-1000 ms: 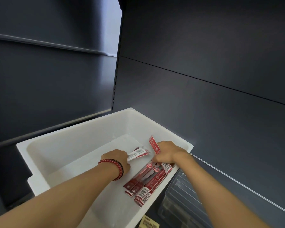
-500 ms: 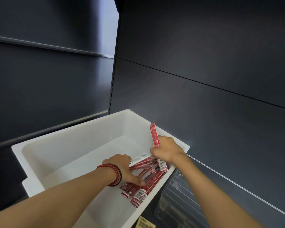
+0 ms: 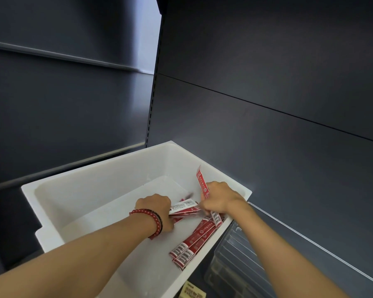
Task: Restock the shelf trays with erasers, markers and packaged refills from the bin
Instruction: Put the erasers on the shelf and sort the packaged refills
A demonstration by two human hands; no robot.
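A white plastic bin [image 3: 99, 181] sits in front of me with several long red refill packets [image 3: 194, 239] lying in its right corner. My left hand [image 3: 157, 209], with a red bead bracelet at the wrist, grips a small bundle of packets [image 3: 185, 208] low in the bin. My right hand [image 3: 219, 197] holds a red packet [image 3: 202, 183] that sticks up above its fingers, and its fingertips meet the bundle held by the left hand.
A clear ribbed shelf tray [image 3: 235, 254] lies just right of the bin, behind a clear shelf front edge [image 3: 310, 239]. Dark shelf panels [image 3: 267, 104] rise behind and to the left. A yellow label [image 3: 192, 291] shows below the bin.
My left hand has lifted a bundle of packets off the pile and brought it to the right hand. The right hand still holds its upright packet and has moved slightly left.
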